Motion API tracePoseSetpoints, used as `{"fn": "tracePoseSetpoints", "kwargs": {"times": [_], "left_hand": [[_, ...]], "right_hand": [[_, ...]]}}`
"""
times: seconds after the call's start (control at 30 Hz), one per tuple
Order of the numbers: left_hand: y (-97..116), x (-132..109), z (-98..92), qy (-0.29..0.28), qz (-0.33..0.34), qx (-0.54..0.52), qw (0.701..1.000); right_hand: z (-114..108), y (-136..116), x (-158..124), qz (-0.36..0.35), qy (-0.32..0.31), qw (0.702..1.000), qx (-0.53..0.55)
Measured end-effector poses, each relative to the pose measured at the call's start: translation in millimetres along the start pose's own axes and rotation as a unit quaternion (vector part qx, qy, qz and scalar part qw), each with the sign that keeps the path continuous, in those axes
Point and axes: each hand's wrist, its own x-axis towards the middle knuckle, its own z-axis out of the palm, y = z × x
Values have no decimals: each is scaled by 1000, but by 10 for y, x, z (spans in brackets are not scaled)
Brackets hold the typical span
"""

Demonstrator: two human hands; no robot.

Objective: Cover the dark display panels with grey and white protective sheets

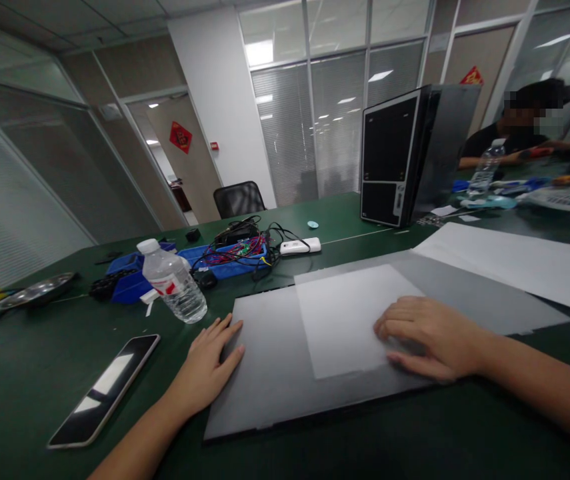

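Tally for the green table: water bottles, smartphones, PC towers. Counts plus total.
Water bottles: 2
Smartphones: 1
PC towers: 1
Total: 4

On the green table (pixel 25 373) a dark phone (pixel 105 390) lies face up near a clear water bottle (pixel 173 283), with a blue tray (pixel 225 260) of tangled wires, a white device (pixel 300 247) and a metal dish (pixel 39 290) behind them, a black computer tower (pixel 395 160) and an office chair (pixel 239 198) farther back, and another person (pixel 515 137) seated at far right.
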Motion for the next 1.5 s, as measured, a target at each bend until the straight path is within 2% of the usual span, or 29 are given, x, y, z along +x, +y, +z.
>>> {"fn": "tracePoseSetpoints", "kwargs": {"times": [0.07,0.17,0.27,0.33,0.4,0.77,1.03,1.37,1.5], "left_hand": [[-3,-1,6,-1,2,0,1000],[-13,-2,16,0,2,-1,1000],[-18,0,20,3,2,-3,1000],[-18,3,17,5,3,-4,1000],[-17,4,15,7,4,-4,1000],[3,-5,10,17,2,-12,1000],[36,1,-10,15,-4,-15,1000],[22,15,16,10,-1,-13,1000],[15,16,18,3,4,-4,1000]], "right_hand": [[8,134,-52,33,2,999,-11],[25,442,-199,156,39,985,-57],[43,729,-357,272,39,958,-82],[50,840,-423,314,26,946,-76],[52,862,-434,327,17,943,-64],[66,270,-63,205,-30,978,-33],[-4,169,-26,180,-64,982,6],[67,48,20,111,-33,993,-12],[64,40,21,86,-44,995,3]]}}
